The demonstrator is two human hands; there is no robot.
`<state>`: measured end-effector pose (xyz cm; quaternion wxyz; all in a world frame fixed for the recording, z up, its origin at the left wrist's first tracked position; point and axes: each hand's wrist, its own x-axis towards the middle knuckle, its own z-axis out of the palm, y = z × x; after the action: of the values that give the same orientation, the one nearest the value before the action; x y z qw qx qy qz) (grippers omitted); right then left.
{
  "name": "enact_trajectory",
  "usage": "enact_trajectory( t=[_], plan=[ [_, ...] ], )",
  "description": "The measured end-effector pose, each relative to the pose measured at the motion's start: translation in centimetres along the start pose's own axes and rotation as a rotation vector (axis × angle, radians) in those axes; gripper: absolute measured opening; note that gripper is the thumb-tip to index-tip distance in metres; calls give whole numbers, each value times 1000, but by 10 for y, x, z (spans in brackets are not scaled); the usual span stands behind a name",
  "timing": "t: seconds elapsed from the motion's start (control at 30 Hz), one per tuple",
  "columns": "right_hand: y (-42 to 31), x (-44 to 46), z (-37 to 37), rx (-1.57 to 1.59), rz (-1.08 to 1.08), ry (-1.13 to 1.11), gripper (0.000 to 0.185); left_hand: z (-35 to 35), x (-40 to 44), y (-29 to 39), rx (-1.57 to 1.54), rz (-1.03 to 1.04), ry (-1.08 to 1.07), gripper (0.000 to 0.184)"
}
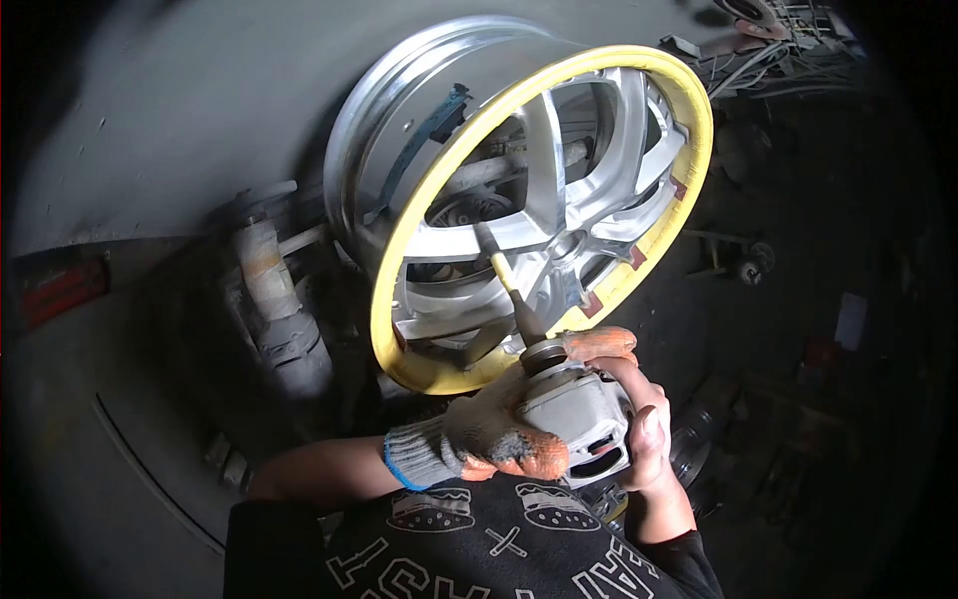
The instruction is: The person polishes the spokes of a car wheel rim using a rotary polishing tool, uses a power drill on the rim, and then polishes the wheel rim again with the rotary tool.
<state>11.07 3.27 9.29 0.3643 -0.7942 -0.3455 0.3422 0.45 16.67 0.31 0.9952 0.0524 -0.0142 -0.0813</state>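
My left hand [489,424], in a grey work glove with worn orange fingertips, wraps around the front of a dusty grey die grinder [574,404]. My bare right hand [649,429] grips the same tool's rear body from the right. From the grinder runs a long tapered nose [527,317], then a shaft with a yellow band [502,270]. Its dark tip lies at a spoke of a silver alloy wheel rim [509,235]; whether it touches cannot be told. Yellow tape [399,270] covers the rim's front edge, with small dark red patches [593,303] along its inner side.
The rim is tilted on a support with a bar [489,172] visible behind its spokes. A dusty cylindrical machine part [279,299] stands left of it. Cables [773,60] hang at upper right. A grey wall [200,120] rises behind; the right side is dark.
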Motion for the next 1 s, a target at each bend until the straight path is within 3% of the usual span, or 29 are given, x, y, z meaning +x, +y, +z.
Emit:
enact_trajectory(
  t=[0.17,0.23,0.3,0.4,0.5,0.57,0.77,0.87,1.0],
  plan=[
    [-9,2,14,-19,-18,-32,75,-3,-19,11,65,38,-9,108],
    [-20,1,20,-93,171,-17,91,-10,-22,7,69,69,-35,109],
    [-23,3,23,-98,185,-15,91,-13,-25,4,58,142,-105,112],
    [-20,7,25,-31,-10,-104,70,-15,-34,8,53,101,-89,114],
    [-23,9,35,-9,-85,-64,67,-59,-61,-44,64,103,48,110],
    [-23,9,36,-9,-62,-117,65,-34,-59,-5,15,94,-27,105],
    [-23,11,41,5,-103,-116,63,-35,-58,-5,-119,121,-110,110],
    [-20,5,33,-73,-160,-73,63,-30,-54,-9,-13,181,-48,109],
    [-24,-6,19,-109,-41,20,82,-9,-28,7,106,244,-161,113]
  ],
)
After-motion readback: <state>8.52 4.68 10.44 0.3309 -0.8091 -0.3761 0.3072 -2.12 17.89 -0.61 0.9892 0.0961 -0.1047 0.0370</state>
